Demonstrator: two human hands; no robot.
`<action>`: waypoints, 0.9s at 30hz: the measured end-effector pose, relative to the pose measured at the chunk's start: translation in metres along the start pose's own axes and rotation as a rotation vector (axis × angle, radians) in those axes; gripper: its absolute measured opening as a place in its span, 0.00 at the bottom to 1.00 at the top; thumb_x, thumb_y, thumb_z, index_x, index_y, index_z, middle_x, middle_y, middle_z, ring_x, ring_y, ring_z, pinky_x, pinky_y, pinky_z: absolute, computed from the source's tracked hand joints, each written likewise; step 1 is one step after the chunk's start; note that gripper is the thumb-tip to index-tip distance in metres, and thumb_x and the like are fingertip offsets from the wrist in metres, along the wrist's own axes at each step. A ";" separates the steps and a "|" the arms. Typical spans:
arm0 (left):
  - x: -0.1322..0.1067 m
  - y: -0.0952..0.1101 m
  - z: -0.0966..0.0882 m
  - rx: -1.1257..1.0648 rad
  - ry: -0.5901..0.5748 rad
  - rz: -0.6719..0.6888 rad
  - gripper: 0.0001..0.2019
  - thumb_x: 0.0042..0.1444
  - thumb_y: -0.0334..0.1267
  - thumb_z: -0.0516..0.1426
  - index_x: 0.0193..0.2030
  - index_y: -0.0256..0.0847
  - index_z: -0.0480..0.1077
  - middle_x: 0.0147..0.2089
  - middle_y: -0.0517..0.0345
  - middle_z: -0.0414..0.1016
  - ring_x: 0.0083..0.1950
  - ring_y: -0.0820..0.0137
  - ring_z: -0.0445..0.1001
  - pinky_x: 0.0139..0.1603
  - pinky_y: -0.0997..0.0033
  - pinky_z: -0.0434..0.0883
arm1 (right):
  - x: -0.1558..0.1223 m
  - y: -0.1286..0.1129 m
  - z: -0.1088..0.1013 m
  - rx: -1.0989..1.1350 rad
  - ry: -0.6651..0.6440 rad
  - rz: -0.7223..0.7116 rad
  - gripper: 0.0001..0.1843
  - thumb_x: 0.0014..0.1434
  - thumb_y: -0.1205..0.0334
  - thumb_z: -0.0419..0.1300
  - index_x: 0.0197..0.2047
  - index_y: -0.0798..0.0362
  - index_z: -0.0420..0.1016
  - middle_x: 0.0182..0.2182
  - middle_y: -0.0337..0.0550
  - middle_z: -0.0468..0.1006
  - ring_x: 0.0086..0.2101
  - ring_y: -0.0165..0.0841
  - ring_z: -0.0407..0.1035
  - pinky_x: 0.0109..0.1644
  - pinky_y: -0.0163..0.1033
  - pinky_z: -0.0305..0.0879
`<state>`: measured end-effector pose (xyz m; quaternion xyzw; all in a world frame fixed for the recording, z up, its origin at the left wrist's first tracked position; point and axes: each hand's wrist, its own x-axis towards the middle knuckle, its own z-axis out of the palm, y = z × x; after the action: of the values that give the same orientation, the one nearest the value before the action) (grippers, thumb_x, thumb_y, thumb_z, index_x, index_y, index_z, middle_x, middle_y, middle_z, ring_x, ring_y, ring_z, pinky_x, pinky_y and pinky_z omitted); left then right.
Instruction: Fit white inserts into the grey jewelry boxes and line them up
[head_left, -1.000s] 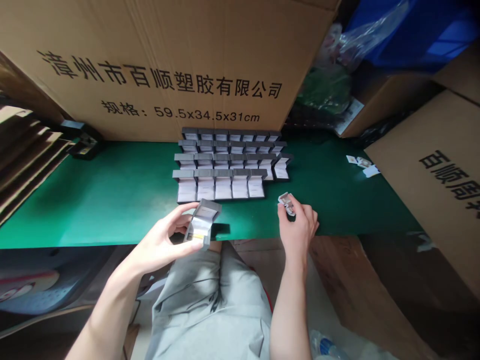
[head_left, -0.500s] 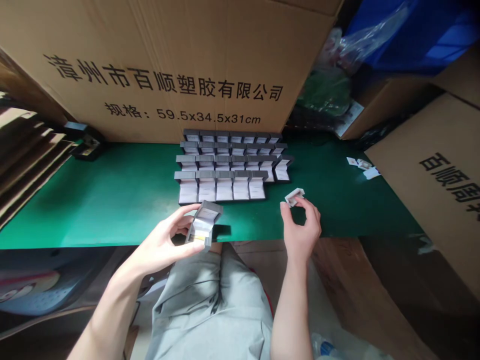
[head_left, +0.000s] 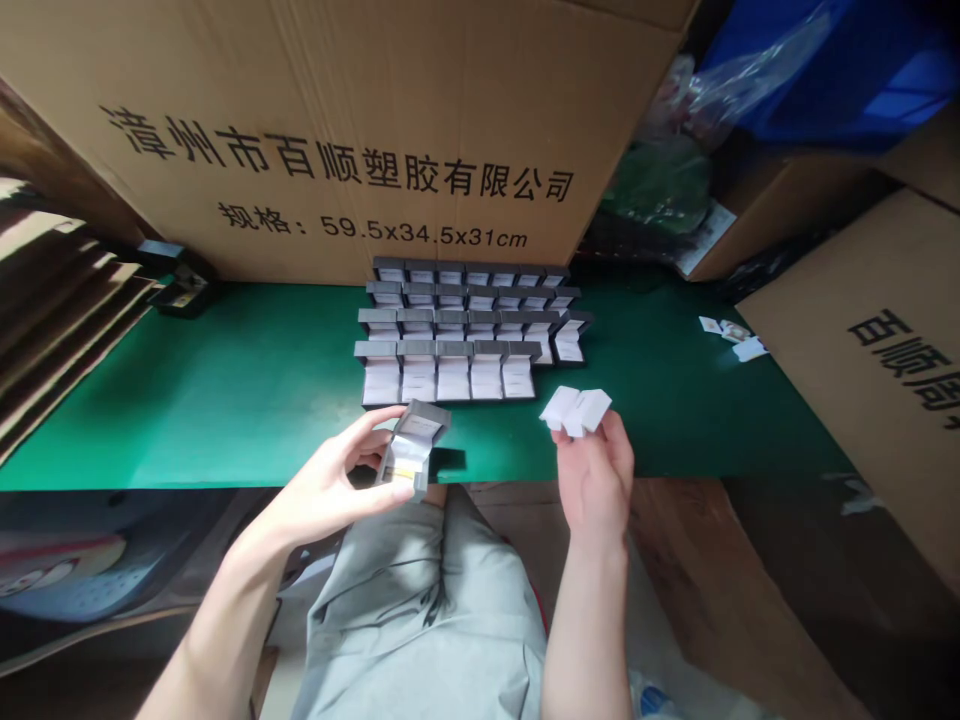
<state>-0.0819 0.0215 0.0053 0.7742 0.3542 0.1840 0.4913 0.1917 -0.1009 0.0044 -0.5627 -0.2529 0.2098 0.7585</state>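
Observation:
My left hand (head_left: 337, 480) grips a small open grey box (head_left: 412, 448) with a white lining and something yellow inside, held over the front edge of the green table (head_left: 225, 400). My right hand (head_left: 596, 470) pinches a folded white card (head_left: 576, 410) at its lower edge, fingers closed on it, just right of the box. Beyond both hands, several rows of open grey boxes (head_left: 465, 330) with white inserts stand on the green surface.
A large printed cardboard carton (head_left: 360, 130) stands behind the rows. Another carton (head_left: 877, 350) is at the right, with small white pieces (head_left: 731, 335) near it. A dark object (head_left: 176, 280) sits at the far left of the table. Stacked brown cardboard (head_left: 52, 310) lies left.
The right hand has unfolded the small white piece into a wider white card and raised it slightly. The left hand with the grey box has barely moved.

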 end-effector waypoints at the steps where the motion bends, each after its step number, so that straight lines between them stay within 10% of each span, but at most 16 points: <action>1: 0.000 0.001 0.000 -0.014 -0.007 -0.016 0.41 0.57 0.52 0.69 0.74 0.44 0.63 0.56 0.46 0.82 0.53 0.57 0.82 0.57 0.59 0.80 | -0.003 -0.001 0.002 0.032 -0.052 0.012 0.15 0.54 0.50 0.65 0.40 0.46 0.67 0.35 0.40 0.73 0.33 0.34 0.68 0.37 0.41 0.66; 9: 0.000 0.005 0.002 -0.082 0.005 -0.064 0.45 0.54 0.57 0.70 0.75 0.43 0.62 0.54 0.44 0.82 0.53 0.54 0.81 0.56 0.57 0.79 | -0.022 0.005 0.025 0.505 -0.335 0.290 0.29 0.45 0.50 0.79 0.46 0.41 0.70 0.31 0.33 0.71 0.31 0.32 0.66 0.32 0.35 0.64; 19: 0.000 0.007 0.004 -0.177 0.010 -0.054 0.46 0.54 0.53 0.72 0.75 0.45 0.59 0.52 0.47 0.82 0.52 0.55 0.81 0.54 0.59 0.79 | -0.025 0.018 0.040 0.601 -0.477 0.402 0.24 0.52 0.39 0.73 0.43 0.44 0.75 0.30 0.36 0.69 0.29 0.31 0.63 0.29 0.34 0.63; 27: 0.001 0.006 0.004 -0.231 -0.002 -0.045 0.45 0.55 0.52 0.72 0.74 0.46 0.59 0.55 0.46 0.82 0.51 0.56 0.81 0.55 0.58 0.78 | -0.031 0.022 0.046 0.500 -0.578 0.458 0.24 0.56 0.50 0.73 0.52 0.45 0.71 0.29 0.33 0.71 0.27 0.28 0.63 0.30 0.33 0.63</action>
<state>-0.0763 0.0179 0.0086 0.7044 0.3472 0.2119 0.5817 0.1379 -0.0787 -0.0100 -0.3218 -0.2649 0.5759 0.7032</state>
